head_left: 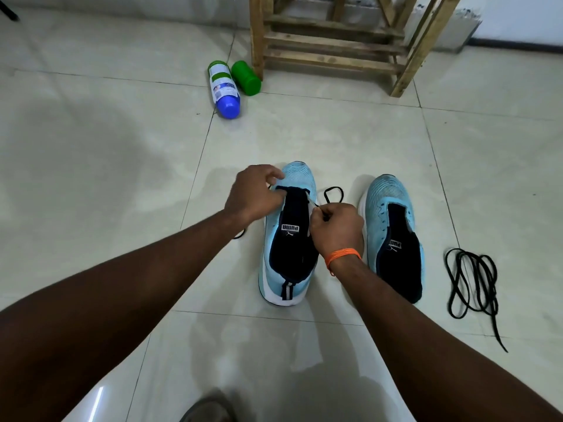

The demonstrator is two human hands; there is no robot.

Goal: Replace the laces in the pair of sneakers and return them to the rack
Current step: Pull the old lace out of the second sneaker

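Note:
Two light-blue sneakers with dark navy tongues stand side by side on the tiled floor, toes pointing away. My left hand grips the left sneaker at the top of its tongue and left eyelet edge. My right hand pinches a black lace at that shoe's right eyelets; a loop of it lies between the shoes and another bit shows left of the shoe. The right sneaker has no lace in it. A second black lace lies coiled on the floor to its right.
A wooden slatted rack stands at the back by the wall. A white bottle with a blue cap and a green container lie on the floor left of the rack. A dark object shows at the bottom edge.

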